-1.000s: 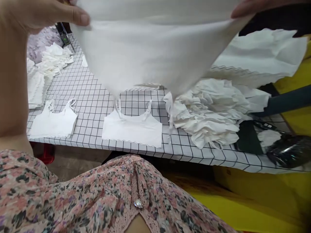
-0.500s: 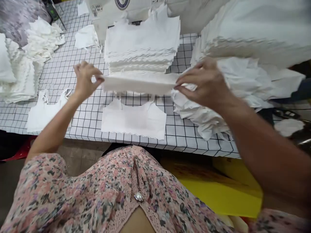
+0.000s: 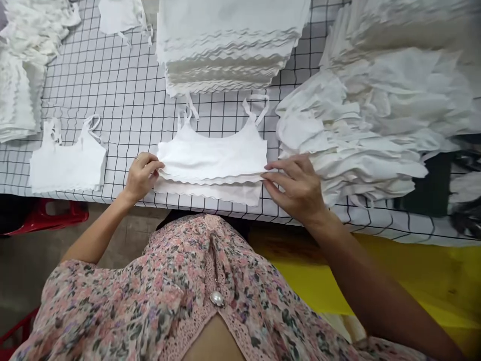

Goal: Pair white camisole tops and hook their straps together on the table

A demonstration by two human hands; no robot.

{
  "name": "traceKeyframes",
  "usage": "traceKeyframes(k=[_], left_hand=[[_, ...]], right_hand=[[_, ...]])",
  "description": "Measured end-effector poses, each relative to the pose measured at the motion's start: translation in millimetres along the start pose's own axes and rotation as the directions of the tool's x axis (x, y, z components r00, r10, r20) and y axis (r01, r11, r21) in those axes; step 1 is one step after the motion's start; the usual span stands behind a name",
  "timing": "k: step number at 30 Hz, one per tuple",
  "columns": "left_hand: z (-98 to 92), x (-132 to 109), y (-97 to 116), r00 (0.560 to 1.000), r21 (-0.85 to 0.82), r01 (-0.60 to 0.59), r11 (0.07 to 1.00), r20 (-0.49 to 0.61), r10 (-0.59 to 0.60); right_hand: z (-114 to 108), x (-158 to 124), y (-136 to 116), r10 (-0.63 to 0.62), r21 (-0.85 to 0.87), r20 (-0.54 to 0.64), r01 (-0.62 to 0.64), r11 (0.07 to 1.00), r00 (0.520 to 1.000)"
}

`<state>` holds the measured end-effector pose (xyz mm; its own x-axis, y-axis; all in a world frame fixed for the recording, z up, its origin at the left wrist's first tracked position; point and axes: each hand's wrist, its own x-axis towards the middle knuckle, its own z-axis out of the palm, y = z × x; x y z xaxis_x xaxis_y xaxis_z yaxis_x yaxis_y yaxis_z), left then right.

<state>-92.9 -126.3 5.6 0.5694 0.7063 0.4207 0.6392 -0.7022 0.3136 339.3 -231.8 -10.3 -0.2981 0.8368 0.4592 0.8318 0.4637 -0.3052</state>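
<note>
A white crop top with thin straps (image 3: 214, 153) lies on another white top (image 3: 210, 193) near the front edge of the checked table (image 3: 124, 100). My left hand (image 3: 142, 175) pinches the upper top's lower left corner. On the other side, my right hand (image 3: 296, 186) pinches its lower right corner, fingers curled at the scalloped hem. The lower top shows only as a strip below the hem.
A lone white top (image 3: 67, 165) lies at the left. A tall neat stack of tops (image 3: 225, 45) stands behind. A loose heap of white garments (image 3: 361, 135) fills the right; more piles (image 3: 18, 80) sit far left. A red stool (image 3: 45, 220) is under the table.
The top was held up close to the camera, then lowered over the table. Both hands have now laid it flat on the top that lay there, hem slightly behind the lower one's.
</note>
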Motion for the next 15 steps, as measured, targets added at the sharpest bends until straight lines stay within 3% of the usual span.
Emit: traceKeyframes(k=[4,9,13,15], left_hand=[[-2.2,-11,-2,0.998,-0.001,0.067,0.998,-0.010,-0.067],[-5.7,-26,-1,0.998,-0.040,0.035,0.999,0.062,-0.033],[-8.9,-23,20,0.998,-0.110,0.063,0.992,0.025,-0.061],[-4.3,-19,35,0.998,-0.152,0.069,0.986,0.005,-0.069]], right_hand=[[4,-12,-10,0.006,-0.059,0.029,-0.004,0.998,1.000],[3,-30,-24,-0.047,-0.021,0.018,0.047,0.999,0.999],[3,-36,-40,0.020,0.110,-0.090,-0.010,0.994,0.996],[5,-34,-47,0.025,0.076,-0.102,-0.017,0.997,0.994]])
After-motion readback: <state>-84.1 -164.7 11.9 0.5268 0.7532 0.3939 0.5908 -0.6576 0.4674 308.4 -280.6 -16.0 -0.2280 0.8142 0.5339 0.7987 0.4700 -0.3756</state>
